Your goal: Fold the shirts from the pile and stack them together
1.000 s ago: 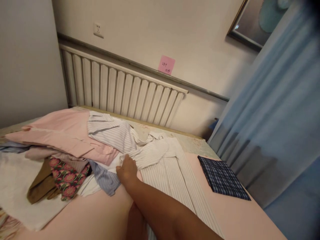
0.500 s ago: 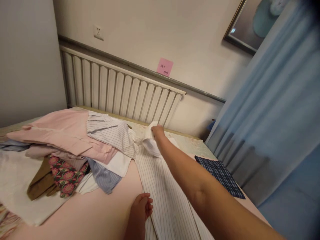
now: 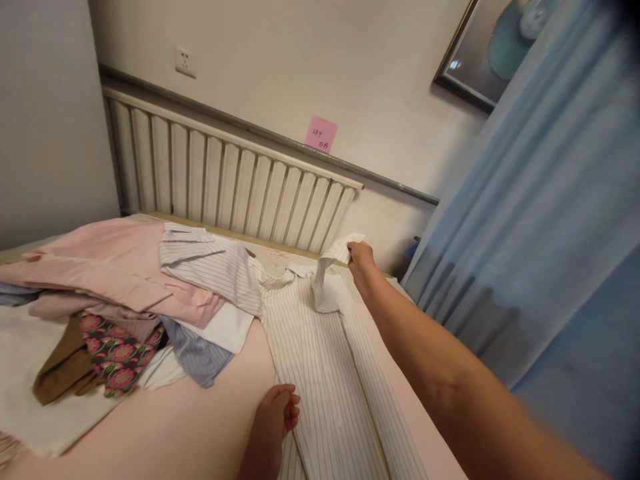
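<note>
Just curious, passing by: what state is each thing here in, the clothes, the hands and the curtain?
striped shirt, spread flat along the bed, one sleeve lifted.
right hand, pinched shut on the striped shirt's sleeve end.
left hand, open, resting on the bed by the shirt's edge.
clothes pile, unfolded, heaped.
curtain, hanging in folds.
sticky note, stuck to the wall.

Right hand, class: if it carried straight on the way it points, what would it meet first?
The right hand, pinching the striped cuff, would likely meet the radiator first; depth unclear.
</note>
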Tool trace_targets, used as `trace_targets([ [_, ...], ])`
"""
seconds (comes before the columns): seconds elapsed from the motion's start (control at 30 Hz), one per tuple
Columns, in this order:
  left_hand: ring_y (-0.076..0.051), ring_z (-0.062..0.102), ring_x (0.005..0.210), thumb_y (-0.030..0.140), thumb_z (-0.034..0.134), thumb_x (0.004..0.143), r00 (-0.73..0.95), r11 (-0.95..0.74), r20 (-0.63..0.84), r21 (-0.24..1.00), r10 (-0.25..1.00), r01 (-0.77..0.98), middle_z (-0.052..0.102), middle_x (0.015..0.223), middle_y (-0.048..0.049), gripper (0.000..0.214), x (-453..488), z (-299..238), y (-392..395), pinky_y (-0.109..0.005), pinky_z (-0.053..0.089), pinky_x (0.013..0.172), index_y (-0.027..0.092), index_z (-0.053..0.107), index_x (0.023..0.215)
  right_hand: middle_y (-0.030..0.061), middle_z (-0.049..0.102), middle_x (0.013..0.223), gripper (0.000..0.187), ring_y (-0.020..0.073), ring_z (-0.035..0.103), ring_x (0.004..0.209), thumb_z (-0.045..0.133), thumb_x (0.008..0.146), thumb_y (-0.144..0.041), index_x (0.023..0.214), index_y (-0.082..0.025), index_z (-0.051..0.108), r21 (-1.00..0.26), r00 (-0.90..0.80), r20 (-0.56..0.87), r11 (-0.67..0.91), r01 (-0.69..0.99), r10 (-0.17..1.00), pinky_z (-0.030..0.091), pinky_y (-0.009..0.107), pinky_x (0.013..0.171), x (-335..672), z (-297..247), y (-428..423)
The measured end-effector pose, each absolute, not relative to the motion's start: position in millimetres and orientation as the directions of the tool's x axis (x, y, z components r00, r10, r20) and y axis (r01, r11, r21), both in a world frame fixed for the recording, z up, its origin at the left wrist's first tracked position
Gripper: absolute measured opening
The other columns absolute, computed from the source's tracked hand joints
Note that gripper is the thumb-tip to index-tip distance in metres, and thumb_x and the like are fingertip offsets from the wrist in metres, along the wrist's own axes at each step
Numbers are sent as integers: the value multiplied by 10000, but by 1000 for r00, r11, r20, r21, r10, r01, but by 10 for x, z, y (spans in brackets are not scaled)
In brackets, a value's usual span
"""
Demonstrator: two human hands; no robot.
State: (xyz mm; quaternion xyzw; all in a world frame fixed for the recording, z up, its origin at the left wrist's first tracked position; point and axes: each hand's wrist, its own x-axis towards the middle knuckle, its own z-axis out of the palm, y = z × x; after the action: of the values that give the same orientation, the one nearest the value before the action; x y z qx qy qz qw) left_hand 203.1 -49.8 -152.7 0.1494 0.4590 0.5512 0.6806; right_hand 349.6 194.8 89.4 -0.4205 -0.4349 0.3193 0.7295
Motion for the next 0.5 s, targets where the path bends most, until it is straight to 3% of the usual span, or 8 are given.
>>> trace_targets([
  [0.1, -84, 558, 508, 219, 674, 652, -12, 379, -480, 707, 877, -597, 632, 656, -9, 225, 2006, -1454, -509, -206, 440, 503, 155, 575, 843, -117, 449, 492, 140, 70, 492, 471, 620, 634, -134, 701, -172, 503, -887, 500, 327, 443, -130, 802, 411, 167, 457, 3777, 786, 1539],
  [0.3, -89, 565, 539, 204, 637, 656, 3, 362, -440, 735, 898, -574, 636, 672, -10, 226, 2002, -1381, -554, -217, 449, 542, 148, 566, 863, -79, 584, 600, 194, 115, 615, 609, 629, 572, -218, 721, -190, 507, -889, 636, 251, 434, -147, 730, 511, 214, 572, 4268, 90, 421],
  [0.5, -97, 576, 556, 214, 643, 643, 0, 361, -431, 757, 903, -544, 640, 675, -11, 221, 2022, -1383, -587, -231, 466, 579, 151, 576, 844, -21, 679, 665, 318, 196, 674, 670, 667, 551, -248, 852, -179, 587, -935, 609, -160, 79, -347, 777, 540, 271, 565, 4507, -1072, -371],
])
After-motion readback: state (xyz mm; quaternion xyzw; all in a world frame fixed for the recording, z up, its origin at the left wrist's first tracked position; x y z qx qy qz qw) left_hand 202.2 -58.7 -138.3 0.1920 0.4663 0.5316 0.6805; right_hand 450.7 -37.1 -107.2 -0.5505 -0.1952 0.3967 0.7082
